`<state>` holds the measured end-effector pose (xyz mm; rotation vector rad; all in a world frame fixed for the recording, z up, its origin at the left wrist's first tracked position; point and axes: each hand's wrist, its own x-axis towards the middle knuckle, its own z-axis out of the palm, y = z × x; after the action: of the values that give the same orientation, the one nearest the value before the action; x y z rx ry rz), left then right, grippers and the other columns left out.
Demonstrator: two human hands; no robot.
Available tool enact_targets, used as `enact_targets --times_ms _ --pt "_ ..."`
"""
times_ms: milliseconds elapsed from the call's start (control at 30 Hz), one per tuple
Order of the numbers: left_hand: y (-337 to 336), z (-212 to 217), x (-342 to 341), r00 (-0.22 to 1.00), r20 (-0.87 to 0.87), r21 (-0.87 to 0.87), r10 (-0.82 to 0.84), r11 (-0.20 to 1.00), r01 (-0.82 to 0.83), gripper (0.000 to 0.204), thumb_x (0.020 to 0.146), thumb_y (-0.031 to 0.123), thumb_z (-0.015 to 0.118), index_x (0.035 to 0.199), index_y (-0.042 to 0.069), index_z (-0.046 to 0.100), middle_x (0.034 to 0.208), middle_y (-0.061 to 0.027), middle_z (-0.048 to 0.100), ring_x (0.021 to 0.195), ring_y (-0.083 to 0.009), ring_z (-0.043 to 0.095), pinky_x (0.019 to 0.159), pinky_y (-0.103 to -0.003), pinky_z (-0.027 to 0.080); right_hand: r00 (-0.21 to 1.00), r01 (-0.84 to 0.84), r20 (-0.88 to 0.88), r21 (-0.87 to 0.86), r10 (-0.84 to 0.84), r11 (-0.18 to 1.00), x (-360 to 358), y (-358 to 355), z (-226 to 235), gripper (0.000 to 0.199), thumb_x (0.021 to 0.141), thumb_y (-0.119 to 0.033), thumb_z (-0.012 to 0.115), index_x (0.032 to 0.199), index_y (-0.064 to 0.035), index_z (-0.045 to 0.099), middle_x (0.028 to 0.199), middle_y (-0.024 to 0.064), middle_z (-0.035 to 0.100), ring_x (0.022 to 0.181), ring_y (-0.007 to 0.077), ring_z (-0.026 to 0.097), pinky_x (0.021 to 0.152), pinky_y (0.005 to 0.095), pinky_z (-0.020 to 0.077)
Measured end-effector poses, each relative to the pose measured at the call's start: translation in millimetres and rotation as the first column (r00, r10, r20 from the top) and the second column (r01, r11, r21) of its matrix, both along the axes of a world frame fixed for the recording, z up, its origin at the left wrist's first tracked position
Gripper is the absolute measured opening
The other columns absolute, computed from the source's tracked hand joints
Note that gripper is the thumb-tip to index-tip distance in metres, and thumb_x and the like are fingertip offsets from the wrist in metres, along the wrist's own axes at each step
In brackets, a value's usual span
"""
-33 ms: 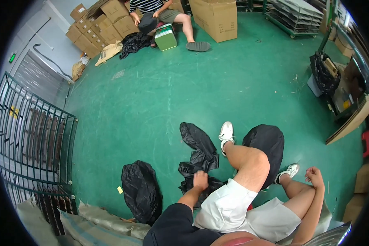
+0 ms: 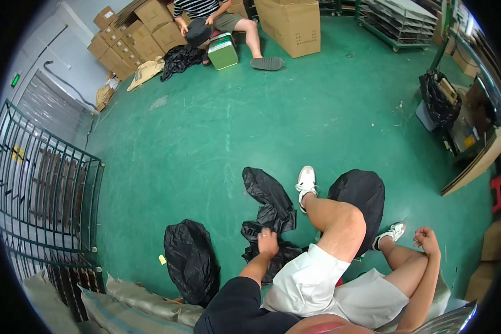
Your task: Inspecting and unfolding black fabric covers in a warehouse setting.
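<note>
My left hand (image 2: 268, 242), with a ring on one finger, reaches down over the crumpled black plastic bag (image 2: 281, 259) on the floor. Its fingers look loosely stretched along the plastic, and I see no firm grip. Another length of black plastic (image 2: 268, 192) lies just beyond, touching it. Beside my right knee, my right hand (image 2: 426, 240) is raised with its fingers curled in and nothing visible in them. Between my legs stands a smooth, rounded dark bundle (image 2: 362, 192), partly hidden by my left leg. A filled black bag (image 2: 190, 261) rests on the floor to my left.
Pale sacks (image 2: 133, 306) lie at the lower left beside a green metal barred rack (image 2: 50, 189). Across the green floor a seated person holds a dark item above a green tin (image 2: 223, 53). A large carton (image 2: 289, 28) and a trolley (image 2: 398, 25) stand behind.
My left hand has shifted slightly left and away from me, its fingers loosening a little over the plastic. My right hand stays where it was. The view has moved only slightly.
</note>
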<state>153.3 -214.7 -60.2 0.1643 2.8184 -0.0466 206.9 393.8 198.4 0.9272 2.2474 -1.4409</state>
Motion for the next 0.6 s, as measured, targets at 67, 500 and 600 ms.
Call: enact_targets --times_ms 67,500,600 --pt "-26 -16 -5 0.958 -0.117 -0.088 0.263 0.958 -0.274 0.043 0.077 0.024 0.067 0.116 0.008 0.057 0.138 -0.0169 0.043 0.133 -0.0362 0.036 0.107 -0.048 0.032 1.000 -0.015 0.002 -0.016 0.015 1.000 -8 0 -4 0.010 0.088 -0.008 0.060 0.096 -0.0028 0.057 0.075 0.0055 0.064 0.056 0.0140 0.060 0.049 0.0263 0.0431" --pt "-61 20 20 0.793 0.439 0.058 0.423 0.867 -0.495 0.036 0.088 0.039 0.059 0.114 0.015 0.067 0.112 -0.0159 0.067 0.107 -0.0335 0.063 0.091 -0.045 0.050 0.977 -0.207 -0.059 -0.022 0.205 0.978 -58 -16 -7 0.015 0.084 -0.006 0.062 0.096 0.0014 0.057 0.073 0.0074 0.062 0.057 0.0152 0.060 0.052 0.0297 0.0483" --pt "-77 44 19 0.831 0.276 0.163 0.483 0.829 -0.536 0.036 0.091 0.040 0.055 0.110 0.013 0.066 0.110 -0.0185 0.066 0.107 -0.0376 0.061 0.092 -0.047 0.049 0.949 -0.280 -0.142 0.033 0.282 0.959 -75 -36 -14 0.017 0.083 -0.007 0.063 0.096 0.0026 0.057 0.072 0.0079 0.062 0.059 0.0154 0.060 0.054 0.0301 0.0496"
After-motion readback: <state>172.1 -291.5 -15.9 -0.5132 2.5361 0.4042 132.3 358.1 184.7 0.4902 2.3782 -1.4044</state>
